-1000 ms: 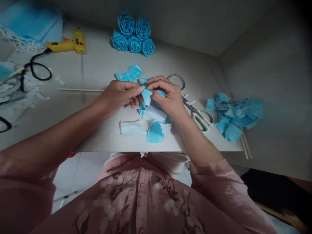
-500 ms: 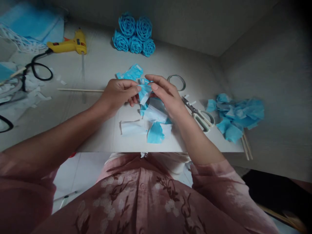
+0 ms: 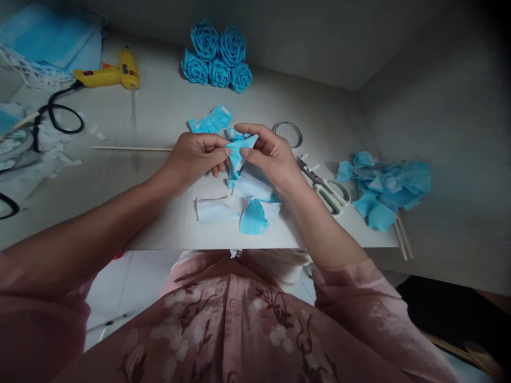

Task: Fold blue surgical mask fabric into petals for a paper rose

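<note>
My left hand [image 3: 197, 158] and my right hand [image 3: 271, 157] meet above the white table [image 3: 159, 223] and both pinch one small blue fabric piece [image 3: 239, 150]. The left thumb and forefinger grip its left edge. The right thumb and fingers curl round its right side. Under my hands lie more cut pieces, white and blue [image 3: 239, 205]. Another blue scrap [image 3: 211, 121] lies just beyond my hands.
Several finished blue fabric roses [image 3: 217, 56] sit at the back. A yellow glue gun [image 3: 109, 73] with a black cord lies far left. A thin wooden stick [image 3: 131, 148], a wire coil [image 3: 288, 132], scissors [image 3: 325, 186] and a heap of blue scraps [image 3: 385, 186] surround my hands.
My right fingers have shifted their grip on the blue piece, and its upper edge now stands spread out between both hands. My arms have stayed in place.
</note>
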Action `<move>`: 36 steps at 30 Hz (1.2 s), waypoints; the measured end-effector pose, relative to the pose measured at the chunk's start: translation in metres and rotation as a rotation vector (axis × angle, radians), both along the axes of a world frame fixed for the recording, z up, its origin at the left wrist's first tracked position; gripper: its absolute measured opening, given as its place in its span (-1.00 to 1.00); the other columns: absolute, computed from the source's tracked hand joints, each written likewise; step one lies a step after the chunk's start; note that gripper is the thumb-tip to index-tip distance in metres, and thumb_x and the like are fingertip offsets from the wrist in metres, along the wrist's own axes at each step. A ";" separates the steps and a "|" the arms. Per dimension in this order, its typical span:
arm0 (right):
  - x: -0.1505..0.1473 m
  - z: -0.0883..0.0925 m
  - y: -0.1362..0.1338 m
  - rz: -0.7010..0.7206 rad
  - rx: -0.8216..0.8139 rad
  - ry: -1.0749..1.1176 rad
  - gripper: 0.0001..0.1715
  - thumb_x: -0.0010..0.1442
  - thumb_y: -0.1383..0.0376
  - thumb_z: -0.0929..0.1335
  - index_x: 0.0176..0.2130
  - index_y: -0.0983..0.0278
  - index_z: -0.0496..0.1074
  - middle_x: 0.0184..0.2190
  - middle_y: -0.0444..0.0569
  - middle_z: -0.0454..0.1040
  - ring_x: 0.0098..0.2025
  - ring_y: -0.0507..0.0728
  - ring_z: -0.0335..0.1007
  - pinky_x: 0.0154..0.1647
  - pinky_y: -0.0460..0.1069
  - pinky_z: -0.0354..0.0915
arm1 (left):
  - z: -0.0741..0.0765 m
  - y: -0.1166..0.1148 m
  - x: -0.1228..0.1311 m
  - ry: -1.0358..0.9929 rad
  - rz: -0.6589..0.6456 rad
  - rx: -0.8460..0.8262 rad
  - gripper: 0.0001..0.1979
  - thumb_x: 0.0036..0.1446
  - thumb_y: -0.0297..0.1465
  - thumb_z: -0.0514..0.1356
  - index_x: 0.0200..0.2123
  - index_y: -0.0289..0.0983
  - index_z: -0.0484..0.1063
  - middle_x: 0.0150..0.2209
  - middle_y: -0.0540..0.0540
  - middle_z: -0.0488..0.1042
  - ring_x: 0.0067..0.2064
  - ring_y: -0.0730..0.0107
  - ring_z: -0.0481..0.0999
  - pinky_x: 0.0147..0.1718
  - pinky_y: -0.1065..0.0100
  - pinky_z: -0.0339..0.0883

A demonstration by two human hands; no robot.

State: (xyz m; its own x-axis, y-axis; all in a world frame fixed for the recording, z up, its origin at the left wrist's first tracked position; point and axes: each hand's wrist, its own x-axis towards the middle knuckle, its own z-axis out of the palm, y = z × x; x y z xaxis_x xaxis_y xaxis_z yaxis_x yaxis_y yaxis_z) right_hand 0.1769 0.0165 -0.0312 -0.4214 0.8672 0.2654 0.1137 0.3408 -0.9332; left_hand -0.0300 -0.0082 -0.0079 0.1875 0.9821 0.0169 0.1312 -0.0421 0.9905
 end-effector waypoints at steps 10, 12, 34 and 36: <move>0.000 -0.003 0.003 0.016 0.021 0.016 -0.29 0.30 -0.14 0.46 0.26 0.14 0.41 -0.14 -0.11 0.57 -0.07 0.13 0.55 0.07 0.10 0.55 | 0.006 -0.002 0.002 0.065 -0.006 -0.001 -0.85 0.14 -0.36 0.35 -0.44 -0.27 0.53 -0.51 -0.07 0.52 -0.53 0.48 0.44 -0.55 0.48 0.24; 0.000 -0.004 0.003 0.017 0.027 0.019 -0.30 0.33 -0.15 0.44 0.27 0.14 0.40 -0.12 -0.10 0.57 -0.04 0.14 0.56 0.09 0.12 0.55 | 0.005 -0.002 0.002 0.085 -0.004 -0.005 -0.86 0.14 -0.36 0.33 -0.45 -0.27 0.53 -0.51 -0.07 0.52 -0.51 0.46 0.45 -0.55 0.48 0.24; -0.002 -0.005 0.002 0.072 0.008 -0.030 -0.18 0.31 -0.23 0.41 0.34 0.12 0.32 -0.04 -0.05 0.56 0.00 0.14 0.54 0.09 0.11 0.53 | 0.006 -0.002 0.001 0.060 0.028 -0.002 -0.80 0.10 -0.27 0.33 -0.45 -0.23 0.45 -0.50 -0.04 0.46 -0.54 0.49 0.37 -0.57 0.46 0.19; -0.002 -0.009 0.003 0.090 -0.008 -0.025 -0.16 0.30 -0.23 0.42 0.35 0.11 0.29 -0.07 -0.05 0.58 -0.05 0.12 0.54 0.08 0.09 0.54 | 0.007 -0.003 0.002 0.022 0.028 -0.011 -0.80 0.08 -0.27 0.36 -0.45 -0.24 0.46 -0.51 -0.05 0.46 -0.55 0.50 0.35 -0.59 0.47 0.18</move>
State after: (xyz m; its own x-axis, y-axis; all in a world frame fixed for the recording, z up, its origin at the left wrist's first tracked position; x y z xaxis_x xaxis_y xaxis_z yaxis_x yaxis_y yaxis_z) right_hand 0.1751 0.0193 -0.0400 -0.5036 0.8277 0.2476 0.1059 0.3436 -0.9331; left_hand -0.0277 -0.0112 -0.0008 0.1604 0.9871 0.0024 0.1542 -0.0275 0.9877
